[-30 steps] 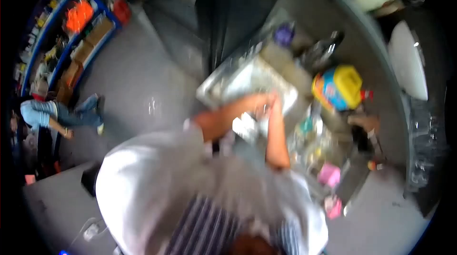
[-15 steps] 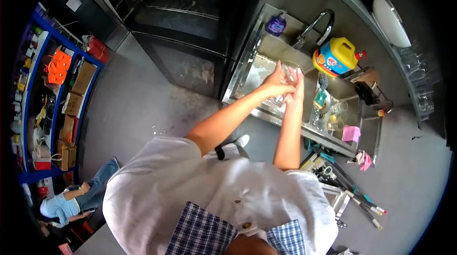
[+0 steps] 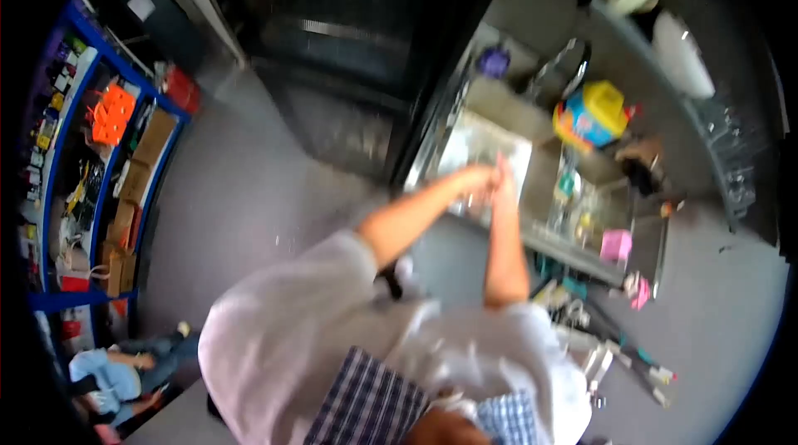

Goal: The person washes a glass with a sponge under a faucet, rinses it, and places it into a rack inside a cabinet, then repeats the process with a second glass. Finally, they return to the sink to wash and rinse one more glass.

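Both hands are together over the left basin of the metal sink (image 3: 496,104), near its front edge. My left hand (image 3: 475,182) comes in from the left and touches my right hand (image 3: 504,181), whose fingers point up and away from me. Motion blur hides how the fingers are bent and whether anything lies between them. Behind the hands are the faucet (image 3: 573,63), a purple bottle (image 3: 494,62) and a yellow and blue jug (image 3: 593,115). In the right basin are blurred glasses (image 3: 585,221), a green sponge (image 3: 569,185) and a pink block (image 3: 616,245).
A dark glass-doored cabinet (image 3: 332,83) stands left of the sink. Further left are blue shelves (image 3: 91,100) with boxes, and a seated person (image 3: 116,378). A wall shelf (image 3: 665,71) with dishes is at right; long-handled tools (image 3: 615,329) lie below the sink.
The view has shifted and blurred. Both hands have drawn back toward the sink's front edge. Clear glass seen at the hands before can no longer be made out.
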The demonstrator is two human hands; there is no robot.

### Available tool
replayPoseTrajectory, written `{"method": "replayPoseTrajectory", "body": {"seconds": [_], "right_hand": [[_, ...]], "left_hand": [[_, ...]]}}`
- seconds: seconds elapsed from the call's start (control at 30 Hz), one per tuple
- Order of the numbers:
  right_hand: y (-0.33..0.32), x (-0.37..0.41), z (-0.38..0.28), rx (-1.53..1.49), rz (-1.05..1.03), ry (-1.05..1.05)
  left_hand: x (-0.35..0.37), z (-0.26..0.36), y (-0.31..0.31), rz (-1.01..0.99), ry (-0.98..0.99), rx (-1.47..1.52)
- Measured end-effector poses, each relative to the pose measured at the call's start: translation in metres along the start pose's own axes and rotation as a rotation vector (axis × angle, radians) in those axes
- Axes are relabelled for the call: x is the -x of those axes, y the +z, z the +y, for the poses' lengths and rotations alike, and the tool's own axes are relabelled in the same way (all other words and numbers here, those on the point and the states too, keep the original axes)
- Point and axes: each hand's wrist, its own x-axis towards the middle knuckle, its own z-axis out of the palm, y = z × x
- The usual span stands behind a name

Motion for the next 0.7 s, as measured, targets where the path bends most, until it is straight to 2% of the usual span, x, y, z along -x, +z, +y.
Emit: {"method": "replayPoseTrajectory", "body": {"seconds": [0.03,0.07,0.1,0.13,0.17,0.2,0.23,0.27,0.3,0.33,0.37,0.43,0.5,0.6,0.63,0.7], "right_hand": [[0.042,-0.019,-0.033,-0.004,-0.055,-0.188],[0.068,-0.024,-0.033,-0.039,-0.08,-0.341],[0.052,-0.008,-0.004,-0.081,-0.035,-0.447],[0.016,0.017,0.021,-0.152,0.006,-0.417],[-0.018,0.045,0.047,-0.224,0.049,-0.389],[-0.022,0.035,0.023,-0.328,-0.026,-0.287],[-0.025,0.029,0.011,-0.429,-0.093,-0.167],[-0.028,0.028,0.01,-0.518,-0.115,-0.152],[-0.028,0.025,0.007,-0.607,-0.142,-0.139],[-0.034,0.025,0.005,-0.696,-0.16,-0.126],[-0.041,0.025,0.003,-0.704,-0.209,-0.126],[-0.047,0.022,-0.004,-0.708,-0.319,-0.12],[-0.047,0.024,-0.011,-0.675,-0.335,-0.104],[-0.045,0.015,-0.022,-0.601,-0.321,-0.123],[-0.042,0.005,-0.023,-0.598,-0.336,-0.107],[-0.013,0.009,-0.031,-0.595,-0.318,-0.131]], "left_hand": [[0.013,0.059,-0.004,0.111,0.121,-0.14],[0.033,0.076,0.002,0.217,0.209,-0.242],[0.045,0.045,0.03,0.297,0.26,-0.276],[0.051,-0.007,0.072,0.361,0.287,-0.266],[0.076,0.006,0.101,0.686,0.252,-0.399],[0.107,0.026,0.125,0.95,0.167,-0.592],[0.118,0.024,0.091,1.023,0.313,-0.794],[0.151,0.039,0.104,1.174,0.342,-0.788],[0.171,0.046,0.097,1.353,0.469,-0.952],[0.187,0.062,0.121,1.566,0.561,-1.072],[0.194,0.074,0.131,1.686,0.566,-1.059],[0.194,0.088,0.131,1.731,0.595,-1.246],[0.19,0.102,0.134,1.699,0.489,-1.168],[0.193,0.091,0.094,1.668,0.757,-1.274],[0.201,0.083,0.095,1.66,0.799,-1.347],[0.217,0.051,0.124,1.72,0.815,-1.285]]}}
